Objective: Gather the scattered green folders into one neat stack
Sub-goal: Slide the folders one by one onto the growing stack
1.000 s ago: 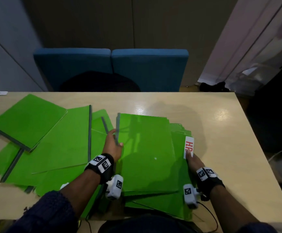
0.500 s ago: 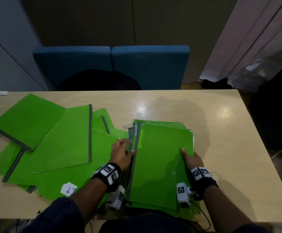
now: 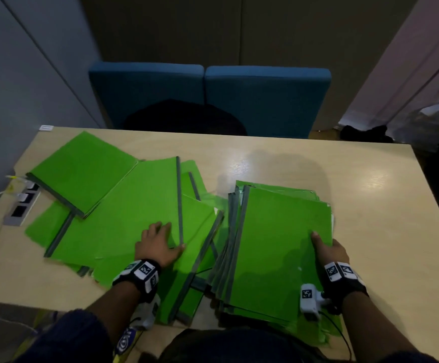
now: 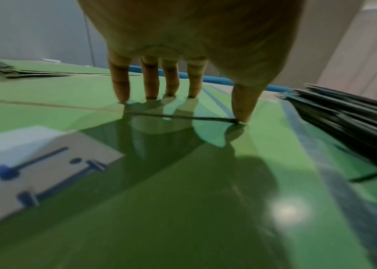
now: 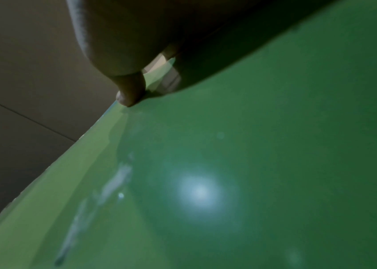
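No word, brand or number reads clearly. White label (image 4: 33, 163) on a green folder (image 4: 182, 218), under the left wrist: blue handwritten strokes, blurred, illegible. Wrist bands (image 3: 145, 271) carry black-and-white square code markers only.

Glossy green plastic folders w/ grey spine strips, two groups on the table. Right: a gathered stack of green folders (image 3: 281, 247), spines to the left, edges roughly aligned, a few fanned at the near-left corner. Left: scattered green folders (image 3: 124, 205) overlapping at mixed angles; far-left one (image 3: 82, 170) lies on top, skewed. White label w/ blue marks (image 4: 33, 163) on a near-left folder.
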The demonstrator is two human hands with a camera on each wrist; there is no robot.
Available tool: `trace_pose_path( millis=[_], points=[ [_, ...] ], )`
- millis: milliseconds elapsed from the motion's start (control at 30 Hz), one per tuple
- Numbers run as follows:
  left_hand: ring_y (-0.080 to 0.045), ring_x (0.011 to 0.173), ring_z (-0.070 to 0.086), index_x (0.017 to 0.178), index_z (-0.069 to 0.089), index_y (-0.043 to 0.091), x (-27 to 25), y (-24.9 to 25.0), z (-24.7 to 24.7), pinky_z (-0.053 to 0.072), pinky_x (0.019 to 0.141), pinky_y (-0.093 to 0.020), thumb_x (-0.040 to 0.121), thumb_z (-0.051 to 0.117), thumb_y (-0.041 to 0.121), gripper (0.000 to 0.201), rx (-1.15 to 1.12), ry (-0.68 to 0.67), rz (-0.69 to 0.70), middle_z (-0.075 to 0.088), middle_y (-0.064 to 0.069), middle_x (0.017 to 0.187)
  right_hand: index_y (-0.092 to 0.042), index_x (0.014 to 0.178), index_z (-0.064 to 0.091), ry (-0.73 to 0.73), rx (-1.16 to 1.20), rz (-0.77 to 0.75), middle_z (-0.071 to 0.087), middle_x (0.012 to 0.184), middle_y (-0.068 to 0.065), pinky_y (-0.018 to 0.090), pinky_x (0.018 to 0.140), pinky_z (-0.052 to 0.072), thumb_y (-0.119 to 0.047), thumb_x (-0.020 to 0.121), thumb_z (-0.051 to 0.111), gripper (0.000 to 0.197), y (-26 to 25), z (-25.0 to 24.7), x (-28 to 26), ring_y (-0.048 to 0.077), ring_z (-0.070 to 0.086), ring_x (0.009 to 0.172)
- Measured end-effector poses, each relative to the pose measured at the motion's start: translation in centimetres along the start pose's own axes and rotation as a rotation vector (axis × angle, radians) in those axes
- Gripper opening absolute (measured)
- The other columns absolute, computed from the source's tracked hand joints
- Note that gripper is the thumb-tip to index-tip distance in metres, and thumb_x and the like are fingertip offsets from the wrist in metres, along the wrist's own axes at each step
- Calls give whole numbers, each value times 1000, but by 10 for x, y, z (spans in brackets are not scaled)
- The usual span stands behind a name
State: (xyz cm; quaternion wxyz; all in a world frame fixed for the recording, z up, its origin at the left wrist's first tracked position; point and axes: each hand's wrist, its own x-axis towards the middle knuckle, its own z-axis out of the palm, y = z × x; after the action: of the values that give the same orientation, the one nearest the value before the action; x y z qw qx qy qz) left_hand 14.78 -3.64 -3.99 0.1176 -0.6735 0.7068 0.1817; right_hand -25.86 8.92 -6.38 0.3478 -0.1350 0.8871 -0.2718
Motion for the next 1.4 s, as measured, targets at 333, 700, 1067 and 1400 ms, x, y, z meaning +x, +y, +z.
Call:
trace_pose_path(
  millis=[333, 700, 1067, 1400],
  points=[
    [-19, 146, 18, 142, 28, 23, -35, 14, 20, 13, 112, -67, 70, 56, 75, 93, 27, -98, 180, 22, 2, 156, -11, 108, 68, 11, -28, -31, 68, 95, 22, 42, 77, 53, -64, 85, 55, 59, -3, -1, -7, 39, 64, 82],
    [-23, 149, 0, 142, 29, 21, -56, 26, 35, 15, 107, -73, 79, 54, 64, 81, 108, -172, 259, 2, 4, 159, -9, 112, 66, -14, -37, -35, 67, 102, 25, 45, 80, 54, -64, 85, 55, 63, -4, -3, -11, 40, 64, 87],
    [-26, 148, 4, 135, 38, 26, -68, 21, 33, 15, 106, -74, 78, 59, 52, 66, 186, -163, 314, 7, 2, 157, -11, 116, 65, -43, 19, 3, 69, 105, 21, 51, 87, 54, -67, 81, 57, 67, -5, -4, -13, 38, 66, 88],
    [-35, 146, 5, 152, 5, 21, -66, 21, 32, 23, 107, -68, 90, 58, 26, 82, 294, -119, 253, 10, -5, 157, -11, 119, 62, -76, -17, -24, 66, 113, 21, 43, 86, 51, -65, 85, 54, 64, -5, -8, -14, 38, 63, 93]
  ],
)
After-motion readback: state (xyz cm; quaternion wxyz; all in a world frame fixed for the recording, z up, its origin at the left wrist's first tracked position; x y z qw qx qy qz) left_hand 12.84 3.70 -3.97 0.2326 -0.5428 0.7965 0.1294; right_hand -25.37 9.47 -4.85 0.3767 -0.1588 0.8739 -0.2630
